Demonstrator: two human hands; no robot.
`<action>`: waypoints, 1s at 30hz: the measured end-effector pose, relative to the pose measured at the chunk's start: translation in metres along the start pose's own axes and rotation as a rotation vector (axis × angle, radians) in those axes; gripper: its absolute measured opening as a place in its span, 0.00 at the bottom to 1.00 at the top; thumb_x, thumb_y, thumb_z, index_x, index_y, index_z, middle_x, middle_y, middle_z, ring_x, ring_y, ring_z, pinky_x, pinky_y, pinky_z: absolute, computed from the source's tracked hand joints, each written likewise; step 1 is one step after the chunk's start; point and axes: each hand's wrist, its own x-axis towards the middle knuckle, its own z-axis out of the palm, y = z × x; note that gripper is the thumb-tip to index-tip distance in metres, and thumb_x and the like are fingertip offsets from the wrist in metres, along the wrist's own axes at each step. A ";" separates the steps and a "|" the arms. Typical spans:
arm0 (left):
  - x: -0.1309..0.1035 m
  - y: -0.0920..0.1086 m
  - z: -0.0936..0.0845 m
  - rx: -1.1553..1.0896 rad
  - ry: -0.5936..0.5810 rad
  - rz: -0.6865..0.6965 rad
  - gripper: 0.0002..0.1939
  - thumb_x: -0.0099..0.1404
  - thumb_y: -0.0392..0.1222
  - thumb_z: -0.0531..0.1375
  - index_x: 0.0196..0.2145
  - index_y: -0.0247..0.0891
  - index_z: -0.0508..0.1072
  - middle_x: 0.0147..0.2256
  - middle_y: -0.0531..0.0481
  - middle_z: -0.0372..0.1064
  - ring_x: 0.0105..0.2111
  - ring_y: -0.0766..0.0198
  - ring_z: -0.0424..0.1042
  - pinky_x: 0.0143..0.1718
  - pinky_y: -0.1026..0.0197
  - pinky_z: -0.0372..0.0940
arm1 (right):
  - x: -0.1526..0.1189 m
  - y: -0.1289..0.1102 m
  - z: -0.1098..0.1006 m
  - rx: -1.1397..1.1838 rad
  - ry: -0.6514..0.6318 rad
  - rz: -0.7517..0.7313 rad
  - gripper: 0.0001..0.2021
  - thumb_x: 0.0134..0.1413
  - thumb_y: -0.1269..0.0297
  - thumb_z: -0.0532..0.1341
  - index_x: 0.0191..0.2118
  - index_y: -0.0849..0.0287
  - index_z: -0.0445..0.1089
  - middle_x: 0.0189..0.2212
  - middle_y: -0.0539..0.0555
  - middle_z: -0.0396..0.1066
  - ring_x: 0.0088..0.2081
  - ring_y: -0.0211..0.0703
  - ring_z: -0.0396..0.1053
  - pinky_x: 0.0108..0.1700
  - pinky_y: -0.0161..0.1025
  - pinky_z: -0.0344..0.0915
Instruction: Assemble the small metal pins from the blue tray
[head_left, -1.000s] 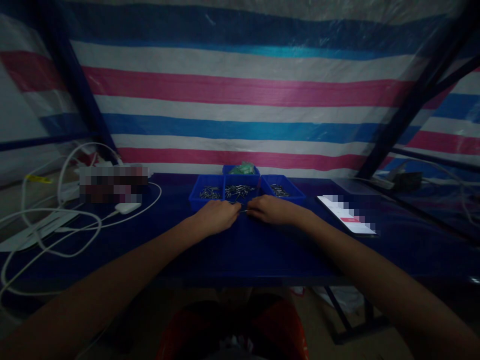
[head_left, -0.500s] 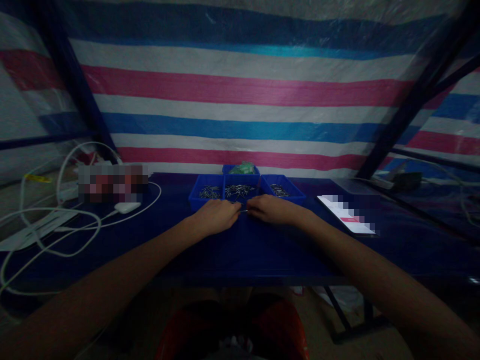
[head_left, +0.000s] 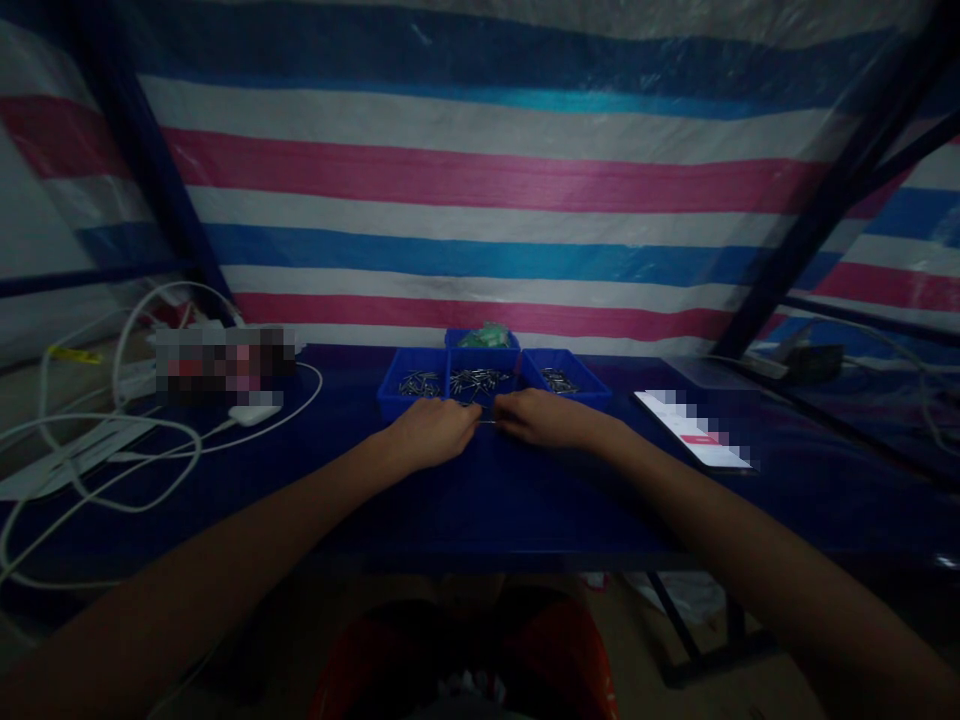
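Note:
My left hand [head_left: 436, 430] and my right hand [head_left: 541, 415] face each other just in front of the blue bins, fingers pinched together. A thin, shiny metal piece [head_left: 487, 421] spans the small gap between the fingertips; its ends are hidden by the fingers and its exact kind is too small to tell. Behind the hands, a left blue bin [head_left: 390, 392], a middle blue bin [head_left: 478, 352] and a right blue bin [head_left: 592, 390] each contain many small slender metal pieces.
Behind the middle bin, another blue bin holds a green plastic bag [head_left: 487, 336]. On the right of the blue table [head_left: 465, 515] lies a lit phone or tablet [head_left: 682, 425]. White cables [head_left: 161, 505] loop across the left, beside a white adapter [head_left: 255, 413]. A striped sheet [head_left: 480, 190] hangs behind.
Almost nothing differs. Both hands keep their places, and the thin metal piece between the fingertips shows slightly more clearly.

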 end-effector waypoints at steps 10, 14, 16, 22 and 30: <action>0.000 0.000 0.000 -0.003 -0.011 -0.009 0.16 0.65 0.42 0.42 0.40 0.37 0.66 0.30 0.44 0.69 0.28 0.58 0.69 0.28 0.58 0.60 | 0.000 0.000 -0.003 0.030 -0.002 0.030 0.08 0.53 0.63 0.53 0.37 0.62 0.62 0.28 0.54 0.67 0.28 0.38 0.64 0.31 0.34 0.56; 0.000 0.000 0.000 0.015 -0.010 -0.017 0.16 0.65 0.43 0.42 0.40 0.37 0.66 0.30 0.44 0.69 0.28 0.58 0.69 0.26 0.58 0.60 | 0.000 0.001 -0.002 0.035 -0.017 0.061 0.08 0.50 0.64 0.55 0.36 0.61 0.62 0.28 0.53 0.67 0.28 0.38 0.63 0.29 0.34 0.55; 0.001 0.000 -0.001 0.015 -0.012 -0.015 0.16 0.65 0.43 0.41 0.39 0.37 0.66 0.30 0.44 0.70 0.27 0.58 0.69 0.26 0.59 0.60 | 0.000 0.002 -0.001 0.019 -0.019 0.043 0.06 0.51 0.66 0.55 0.35 0.61 0.62 0.27 0.53 0.67 0.27 0.37 0.63 0.29 0.34 0.55; 0.000 0.001 -0.004 0.006 -0.015 0.009 0.15 0.64 0.42 0.43 0.39 0.37 0.66 0.30 0.45 0.69 0.28 0.60 0.69 0.26 0.60 0.60 | -0.001 0.002 -0.001 0.014 -0.013 -0.008 0.06 0.51 0.69 0.51 0.34 0.62 0.63 0.26 0.53 0.66 0.27 0.37 0.62 0.31 0.35 0.55; 0.000 -0.004 -0.006 -0.033 -0.063 0.076 0.14 0.65 0.44 0.43 0.37 0.39 0.66 0.31 0.47 0.69 0.28 0.61 0.69 0.28 0.60 0.61 | -0.004 -0.003 -0.009 0.124 -0.085 -0.016 0.05 0.48 0.71 0.51 0.29 0.61 0.63 0.24 0.50 0.64 0.25 0.34 0.60 0.29 0.34 0.54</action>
